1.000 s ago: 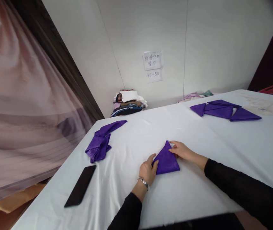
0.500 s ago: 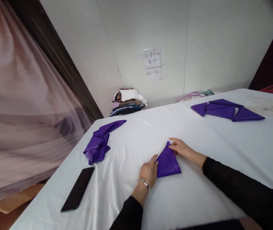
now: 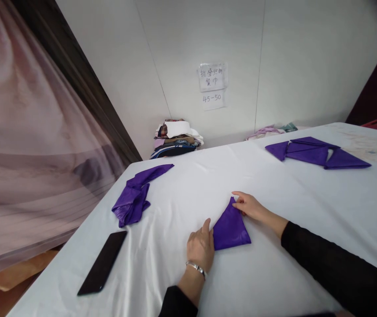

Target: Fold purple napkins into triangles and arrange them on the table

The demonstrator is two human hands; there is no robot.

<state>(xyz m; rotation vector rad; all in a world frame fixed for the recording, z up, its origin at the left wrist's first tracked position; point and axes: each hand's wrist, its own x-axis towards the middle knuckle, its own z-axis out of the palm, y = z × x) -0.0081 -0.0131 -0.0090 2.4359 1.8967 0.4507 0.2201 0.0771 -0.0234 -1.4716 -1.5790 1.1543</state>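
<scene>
A purple cloth napkin (image 3: 231,229), folded into a triangle-like shape, lies on the white tablecloth in front of me. My left hand (image 3: 201,248), a silver bracelet at its wrist, grips the napkin's left edge, with the index finger stretched along the cloth. At the napkin's far tip, my right hand (image 3: 246,205) pinches the fabric between thumb and fingers. To the left lies a rumpled heap of purple napkins (image 3: 132,198). Several folded purple napkins (image 3: 309,149) rest in an overlapping row at the far right.
A black phone (image 3: 102,264) lies near the table's left edge. Behind the table stands a pile of clothes (image 3: 177,138) against the wall, below paper signs (image 3: 212,78). A pink curtain (image 3: 36,132) hangs on the left. Wrinkles run across the tablecloth (image 3: 162,259).
My left hand has shifted slightly down and left along with the napkin's left edge, which now spreads a little wider. My right hand stays at the tip. The view has moved slightly.
</scene>
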